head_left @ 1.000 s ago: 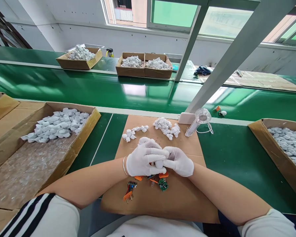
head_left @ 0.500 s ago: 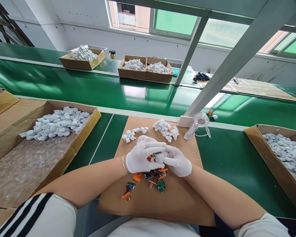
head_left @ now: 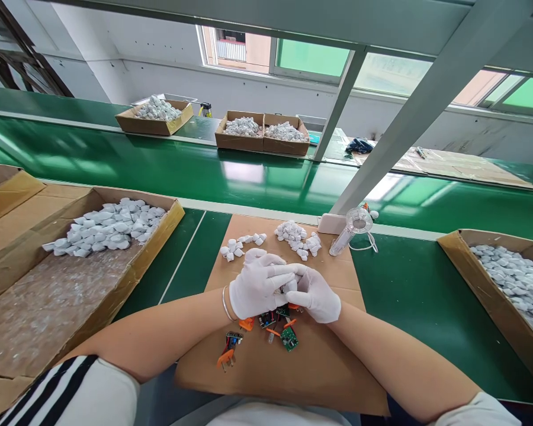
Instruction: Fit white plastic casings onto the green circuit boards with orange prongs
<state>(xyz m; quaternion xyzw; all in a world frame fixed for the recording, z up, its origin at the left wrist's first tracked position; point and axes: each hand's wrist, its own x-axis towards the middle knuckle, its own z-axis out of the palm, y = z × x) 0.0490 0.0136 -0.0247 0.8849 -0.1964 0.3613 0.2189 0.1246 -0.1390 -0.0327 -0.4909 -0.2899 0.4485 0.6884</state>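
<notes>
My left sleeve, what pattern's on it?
The left sleeve is white with black stripes, seen best in the head view.

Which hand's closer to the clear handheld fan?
Right. The right hand is below and left of the clear handheld fan in view; the left hand sits farther left.

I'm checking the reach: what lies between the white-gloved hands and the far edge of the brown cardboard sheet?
In the head view, a sparse left group of rounded white pieces and a denser right group lie there.
</notes>
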